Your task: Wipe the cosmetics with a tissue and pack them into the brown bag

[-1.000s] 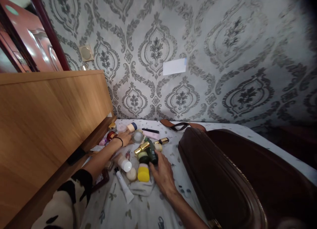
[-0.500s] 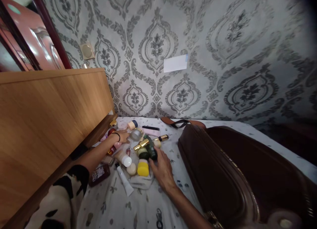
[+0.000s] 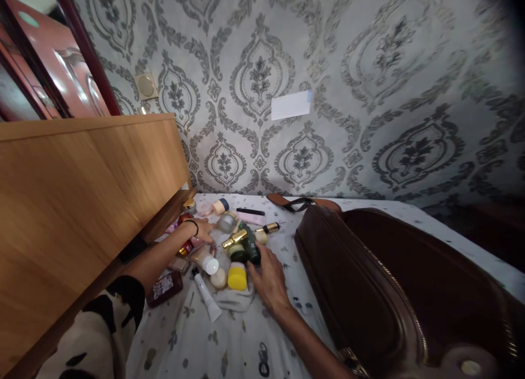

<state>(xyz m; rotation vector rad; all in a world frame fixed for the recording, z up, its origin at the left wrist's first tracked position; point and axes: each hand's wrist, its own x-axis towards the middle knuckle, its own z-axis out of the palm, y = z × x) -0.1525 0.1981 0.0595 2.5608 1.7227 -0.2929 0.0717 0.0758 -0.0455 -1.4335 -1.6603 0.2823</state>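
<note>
Touching the green bottle, my right hand curved, its grip I couldn't tell; my left hand spread wide near the grey jar.

Two hands, one black-capped tube, one brown bag

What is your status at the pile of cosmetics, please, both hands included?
Left hand beside translucent round jar, grip unclear. Right hand at dark green bottle, grip unclear. Gold tube overlaps bottle in view; brown bag right of right hand.
</note>
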